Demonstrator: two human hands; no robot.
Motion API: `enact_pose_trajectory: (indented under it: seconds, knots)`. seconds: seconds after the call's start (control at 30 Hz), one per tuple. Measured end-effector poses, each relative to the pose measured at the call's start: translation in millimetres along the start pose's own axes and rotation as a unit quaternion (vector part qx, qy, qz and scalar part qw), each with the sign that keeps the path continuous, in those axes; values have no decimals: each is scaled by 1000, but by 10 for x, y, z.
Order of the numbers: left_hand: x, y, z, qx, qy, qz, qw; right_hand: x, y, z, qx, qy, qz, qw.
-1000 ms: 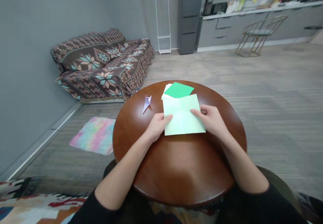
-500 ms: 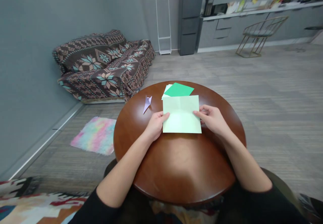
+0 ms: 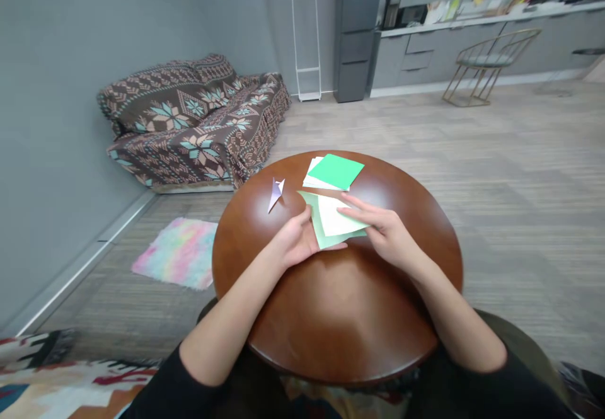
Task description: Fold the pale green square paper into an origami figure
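A light green sheet of paper (image 3: 327, 241) is held above the table, its right part bent over to the left so that a white underside faces up. My left hand (image 3: 297, 241) grips the left edge, thumb on top and fingers stretched out underneath. On the folded-over white part lie the fingers of my right hand (image 3: 385, 229), holding the right side of the sheet. Just beyond is a small stack of papers with a bright green sheet (image 3: 336, 171) on top and white sheets (image 3: 312, 183) below. To the left lies a small folded purple paper piece (image 3: 276, 196).
All this is on or over a round brown wooden table (image 3: 340, 318). A patterned covered sofa (image 3: 203, 123) stands behind at the left, with a fluffy pastel rug (image 3: 177, 252) on the floor. A wire-backed chair (image 3: 489, 61) stands by the kitchen counter (image 3: 444, 25).
The sheet was flat and upright between both hands; now it is lowered and its right part is bent over leftward. My right hand has moved onto the bent part, and my left fingers reach underneath.
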State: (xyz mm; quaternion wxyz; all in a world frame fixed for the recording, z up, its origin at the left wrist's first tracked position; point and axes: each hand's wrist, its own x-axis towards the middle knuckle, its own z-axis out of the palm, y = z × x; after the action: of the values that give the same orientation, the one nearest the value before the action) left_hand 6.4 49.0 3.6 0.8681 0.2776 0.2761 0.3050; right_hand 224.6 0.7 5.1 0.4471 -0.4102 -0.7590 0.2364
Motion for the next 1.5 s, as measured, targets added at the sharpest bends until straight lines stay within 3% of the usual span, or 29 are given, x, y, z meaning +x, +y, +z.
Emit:
enact_pose_trajectory:
  seconds: [0.2, 0.27, 0.37, 0.43, 0.5, 0.57, 0.63, 0.7, 0.87, 1.0, 1.07, 1.33, 1.5]
  knots:
    - [-61, -6, 86, 28, -14, 59, 998, -44, -12, 26, -97, -22, -3, 995]
    - [-54, -39, 83, 73, 12, 84, 994, -54, -71, 37, -110, -38, 5, 993]
    - [-15, -83, 29, 159, 79, 132, 975, -39, -159, 42, -56, -43, 41, 997]
    - [2, -90, -10, 227, 99, 167, 954, -15, -179, 39, 39, 22, 113, 993]
    - [-5, -78, -22, 302, 79, 194, 930, 6, -168, 34, 157, 73, 215, 961]
    - [-32, -58, -1, 372, 46, 209, 903, 14, -152, 32, 262, 44, 300, 916]
    - [-58, -39, 34, 412, 43, 232, 880, 13, -151, 36, 332, -6, 339, 880]
    - [-66, -30, 58, 408, 70, 269, 869, 10, -171, 46, 365, -9, 350, 863]
    - [-16, -64, 28, 312, 122, 318, 887, 20, -234, 105, 361, 59, 355, 860]
    - [-9, -128, 25, 240, 76, 274, 928, 21, -258, 151, 357, 113, 336, 864]
    - [-16, -151, 39, 230, 63, 261, 935, 17, -270, 159, 354, 126, 332, 865]
    - [-11, -131, 38, 240, 89, 264, 930, -7, -242, 158, 369, 88, 316, 870]
    - [-21, -125, 52, 239, 92, 262, 930, -21, -198, 167, 360, 95, 322, 870]
